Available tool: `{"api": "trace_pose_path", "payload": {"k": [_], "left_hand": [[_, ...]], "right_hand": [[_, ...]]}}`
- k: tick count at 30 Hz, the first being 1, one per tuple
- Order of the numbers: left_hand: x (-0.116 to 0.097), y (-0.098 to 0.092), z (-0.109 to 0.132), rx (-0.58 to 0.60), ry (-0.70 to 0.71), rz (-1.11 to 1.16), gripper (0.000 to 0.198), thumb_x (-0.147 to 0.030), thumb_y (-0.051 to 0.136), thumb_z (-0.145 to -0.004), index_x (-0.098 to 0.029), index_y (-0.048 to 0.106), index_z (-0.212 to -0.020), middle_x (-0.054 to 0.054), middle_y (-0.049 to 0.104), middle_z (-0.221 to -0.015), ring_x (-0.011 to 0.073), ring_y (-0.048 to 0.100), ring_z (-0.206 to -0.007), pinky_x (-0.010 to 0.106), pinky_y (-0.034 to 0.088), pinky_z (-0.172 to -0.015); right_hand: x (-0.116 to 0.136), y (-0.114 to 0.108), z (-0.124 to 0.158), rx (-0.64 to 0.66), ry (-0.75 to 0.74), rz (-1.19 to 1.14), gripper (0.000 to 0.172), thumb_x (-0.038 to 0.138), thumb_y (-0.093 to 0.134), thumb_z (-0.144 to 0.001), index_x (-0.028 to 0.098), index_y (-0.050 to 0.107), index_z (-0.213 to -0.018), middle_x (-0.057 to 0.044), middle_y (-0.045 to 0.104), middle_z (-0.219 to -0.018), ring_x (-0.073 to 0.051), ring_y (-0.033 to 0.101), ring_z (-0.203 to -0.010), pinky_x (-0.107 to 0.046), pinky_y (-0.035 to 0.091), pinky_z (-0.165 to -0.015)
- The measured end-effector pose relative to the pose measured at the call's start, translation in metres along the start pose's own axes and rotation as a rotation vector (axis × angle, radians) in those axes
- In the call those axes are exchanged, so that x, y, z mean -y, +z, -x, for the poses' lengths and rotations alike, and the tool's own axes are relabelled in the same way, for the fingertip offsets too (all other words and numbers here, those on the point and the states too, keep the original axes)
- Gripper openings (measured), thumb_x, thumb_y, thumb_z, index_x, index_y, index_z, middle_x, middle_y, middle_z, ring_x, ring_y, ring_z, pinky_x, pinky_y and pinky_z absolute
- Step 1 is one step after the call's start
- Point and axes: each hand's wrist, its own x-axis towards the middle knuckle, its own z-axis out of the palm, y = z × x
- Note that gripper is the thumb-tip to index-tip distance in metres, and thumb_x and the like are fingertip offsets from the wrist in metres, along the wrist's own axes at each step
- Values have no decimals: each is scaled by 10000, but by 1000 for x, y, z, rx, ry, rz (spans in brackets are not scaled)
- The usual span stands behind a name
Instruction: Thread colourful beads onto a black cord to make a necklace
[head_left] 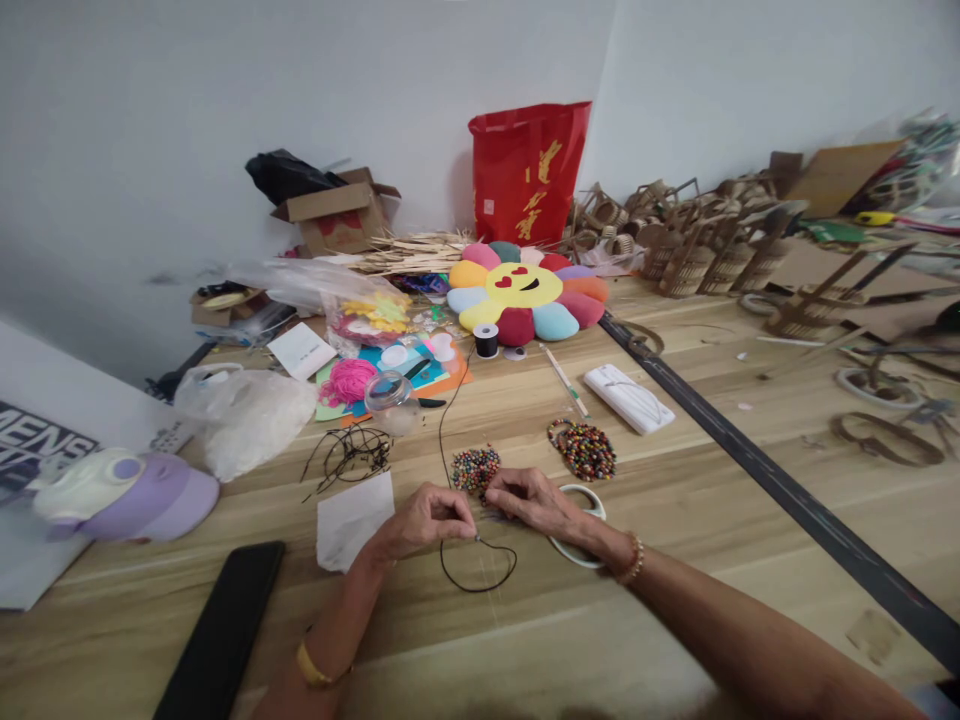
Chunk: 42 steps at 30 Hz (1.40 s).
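My left hand [435,520] pinches the thin black cord [487,588], close to a tiny light bead at its fingertips. From there the cord loops over the table and runs back to a black spool [486,341]. My right hand [532,500] reaches to the edge of a small heap of colourful beads [475,468], fingers pressed together; whatever is between them is hidden. Beneath my right wrist lies a white ring-shaped object [600,507]. Strung multicoloured beads [585,449] lie coiled beyond the right hand.
Left of the hands are a white paper [352,520], tangled black cords [352,458], a dark phone-like slab [225,630] and a purple-white cap [135,495]. Farther back stand a glass jar [390,400], a white power bank [628,397], a flower cushion [525,290] and a red bag [529,170].
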Motion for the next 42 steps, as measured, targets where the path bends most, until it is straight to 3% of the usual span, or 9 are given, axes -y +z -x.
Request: {"api": "trace_pose_path", "payload": {"k": [5, 11, 17, 21, 26, 36, 42], "left_hand": [[-3, 2, 2, 86, 34, -17, 266, -378, 751, -675, -119, 693, -655, 35, 619, -660, 119, 537, -618, 215, 404, -592], [-3, 1, 1, -36, 3, -71, 262, -378, 724, -690, -121, 680, -665, 32, 621, -667, 125, 535, -627, 219, 408, -603], [-1, 5, -1, -25, -79, -180, 235, -355, 725, -665, -124, 682, -658, 16, 613, -614, 108, 501, -556, 209, 383, -541], [-3, 5, -2, -138, -47, -116, 273, -386, 716, -679, -119, 662, -665, 4, 597, -594, 102, 488, -547, 208, 375, -538], [-4, 7, -5, -272, 11, -41, 305, -408, 715, -688, -110, 657, -669, 0, 586, -582, 98, 483, -551, 207, 364, -543], [12, 7, -13, -307, 31, -63, 323, -430, 713, -670, -117, 637, -659, -4, 579, -580, 97, 470, -545, 213, 353, -536], [9, 11, -11, -338, 38, -18, 297, -418, 651, -743, -134, 604, -816, 2, 600, -661, 114, 524, -598, 219, 405, -576]], "right_hand": [[2, 0, 0, -8, 19, 17, 416, 507, 513, -863, 127, 587, -713, 22, 473, -578, -89, 377, -519, -219, 277, -483], [-1, 0, 0, -1, -5, -20, 413, 501, 516, -865, 127, 579, -702, 19, 483, -596, -87, 387, -533, -218, 286, -493], [-5, 0, 0, -3, 0, -38, 356, 459, 547, -854, 128, 594, -733, 27, 477, -588, -86, 379, -534, -213, 284, -488], [0, 0, 1, -11, -9, -87, 314, 439, 594, -825, 132, 599, -759, 26, 496, -603, -88, 399, -544, -212, 299, -499], [4, 0, 4, 70, 0, -197, 316, 429, 674, -763, 127, 605, -832, 20, 545, -648, -79, 446, -548, -197, 336, -506], [-6, 5, 1, 70, 102, -299, 364, 468, 695, -731, 133, 578, -812, -1, 625, -603, -102, 573, -495, -198, 428, -477], [-6, 3, 2, 18, 49, -178, 302, 439, 614, -818, 141, 576, -784, 18, 554, -597, -83, 491, -481, -192, 361, -452]]}}
